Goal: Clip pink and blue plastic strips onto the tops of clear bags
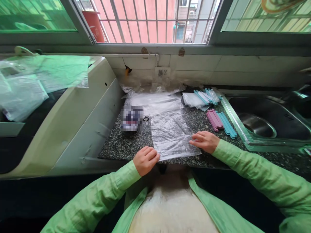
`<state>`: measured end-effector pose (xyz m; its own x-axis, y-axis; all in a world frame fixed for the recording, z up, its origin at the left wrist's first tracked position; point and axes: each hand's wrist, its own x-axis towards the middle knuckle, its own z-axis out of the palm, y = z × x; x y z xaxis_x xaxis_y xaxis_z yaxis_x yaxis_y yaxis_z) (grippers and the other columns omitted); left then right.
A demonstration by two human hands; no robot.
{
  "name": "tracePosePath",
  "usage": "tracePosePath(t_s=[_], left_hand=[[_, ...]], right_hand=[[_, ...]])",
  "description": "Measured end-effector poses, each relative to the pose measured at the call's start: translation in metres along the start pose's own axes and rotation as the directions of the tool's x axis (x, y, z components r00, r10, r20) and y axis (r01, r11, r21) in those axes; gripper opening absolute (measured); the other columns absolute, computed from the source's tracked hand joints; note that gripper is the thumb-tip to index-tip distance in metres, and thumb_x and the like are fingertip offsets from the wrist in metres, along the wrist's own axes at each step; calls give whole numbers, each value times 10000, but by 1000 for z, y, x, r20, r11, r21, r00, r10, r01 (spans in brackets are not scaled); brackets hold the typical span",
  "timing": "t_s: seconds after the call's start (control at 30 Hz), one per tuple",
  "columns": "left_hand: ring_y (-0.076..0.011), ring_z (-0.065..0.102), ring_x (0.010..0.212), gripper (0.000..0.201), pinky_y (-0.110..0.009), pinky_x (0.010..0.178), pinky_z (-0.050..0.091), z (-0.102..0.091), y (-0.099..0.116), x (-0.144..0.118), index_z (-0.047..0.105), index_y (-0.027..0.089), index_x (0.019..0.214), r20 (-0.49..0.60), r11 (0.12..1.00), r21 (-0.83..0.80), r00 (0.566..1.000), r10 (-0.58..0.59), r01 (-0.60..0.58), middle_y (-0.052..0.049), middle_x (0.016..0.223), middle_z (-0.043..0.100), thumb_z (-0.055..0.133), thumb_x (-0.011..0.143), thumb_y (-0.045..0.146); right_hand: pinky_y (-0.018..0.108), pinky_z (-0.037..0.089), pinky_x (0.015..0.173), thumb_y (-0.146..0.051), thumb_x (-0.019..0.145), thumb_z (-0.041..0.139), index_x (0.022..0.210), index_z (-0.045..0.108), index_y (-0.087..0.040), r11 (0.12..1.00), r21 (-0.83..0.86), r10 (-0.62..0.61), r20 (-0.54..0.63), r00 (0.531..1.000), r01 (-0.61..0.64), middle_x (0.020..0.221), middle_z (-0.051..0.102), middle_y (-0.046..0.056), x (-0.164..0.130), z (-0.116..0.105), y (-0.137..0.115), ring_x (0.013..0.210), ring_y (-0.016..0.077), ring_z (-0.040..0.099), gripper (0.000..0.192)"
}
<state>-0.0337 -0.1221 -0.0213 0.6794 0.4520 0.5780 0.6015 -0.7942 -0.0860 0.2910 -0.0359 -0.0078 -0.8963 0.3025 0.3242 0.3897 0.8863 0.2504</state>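
A clear plastic bag lies flat on the speckled granite counter in front of me. My left hand has its fingers curled on the bag's near left corner at the counter edge. My right hand pinches the bag's near right edge with its fingertips. More clear plastic sheets lie behind the bag. Pink clips and blue clips lie side by side to the right of the bag.
A steel sink fills the right side. A cream appliance with plastic bags on top stands at the left. A small blurred packet sits left of the bag. Folded bags with blue clips lie near the back wall.
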Motion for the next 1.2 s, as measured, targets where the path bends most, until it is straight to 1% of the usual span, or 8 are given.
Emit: tracePosePath(t_s=[0.13, 0.3, 0.47, 0.7, 0.83, 0.97, 1.13, 1.2], left_hand=[[-138, 508, 683, 99, -284, 632, 404, -5, 5, -1, 559, 152, 824, 14, 1000, -13, 1000, -16, 16, -32, 690, 564, 464, 796, 142], [-140, 507, 680, 104, -286, 627, 416, -10, 11, -1, 568, 160, 817, -10, 996, -62, 998, -57, 57, -36, 684, 568, 468, 788, 155], [-149, 496, 698, 159, -299, 637, 435, -19, 15, 1, 581, 166, 850, -50, 964, -235, 988, -143, 128, -57, 716, 574, 435, 788, 181], [-127, 476, 651, 98, -268, 582, 416, -36, 21, 15, 581, 155, 734, 3, 780, -557, 940, -342, 285, -47, 675, 534, 488, 761, 154], [-116, 476, 621, 200, -252, 557, 405, -43, 14, 29, 548, 145, 628, 130, 481, -754, 819, -559, 448, -36, 654, 496, 480, 792, 239], [-97, 430, 573, 274, -239, 534, 372, -35, -5, 39, 513, 146, 580, 235, 200, -843, 677, -698, 499, -4, 605, 462, 537, 749, 361], [-60, 395, 455, 329, -209, 461, 333, -6, -35, 47, 542, 143, 589, 364, -121, -857, 423, -830, 501, 31, 510, 479, 649, 601, 453], [-50, 375, 414, 377, -201, 426, 323, 2, -45, 52, 533, 139, 583, 420, -236, -855, 351, -837, 461, 46, 467, 454, 683, 529, 481]], right_hand=[[296, 403, 619, -104, 802, 351, 844, 637, -193, 994, 25, 108, -2, 994, -108, 811, 597, 81, -10, -7, 3, 707, 152, 493, 303], [316, 450, 691, -285, 826, 422, 982, 609, -211, 987, 102, 136, -89, 987, -127, 856, 604, 79, -28, -16, -10, 767, 165, 535, 255], [371, 458, 759, -567, 772, 434, 1115, 550, -213, 961, 225, 181, -87, 980, -158, 922, 597, 102, -31, -14, -44, 869, 205, 560, 506], [332, 485, 677, -262, 758, 558, 898, 629, -264, 891, 374, 368, -262, 892, -257, 825, 571, 53, -8, -27, -70, 734, 159, 559, 157], [332, 498, 644, -205, 758, 510, 782, 633, -248, 797, 512, 477, -210, 853, -320, 807, 562, 65, 16, -49, -61, 738, 171, 564, 132], [322, 497, 664, -240, 779, 489, 717, 595, -221, 688, 627, 548, -122, 827, -364, 782, 575, 70, 42, -55, -37, 753, 179, 572, 124], [274, 453, 610, -342, 768, 479, 618, 547, -184, 521, 718, 621, 52, 782, -461, 693, 580, 55, 66, -26, -5, 663, 152, 541, 228], [248, 408, 538, -385, 728, 490, 627, 550, -172, 458, 693, 666, 148, 731, -557, 604, 551, 20, 75, -10, 8, 571, 126, 490, 243]])
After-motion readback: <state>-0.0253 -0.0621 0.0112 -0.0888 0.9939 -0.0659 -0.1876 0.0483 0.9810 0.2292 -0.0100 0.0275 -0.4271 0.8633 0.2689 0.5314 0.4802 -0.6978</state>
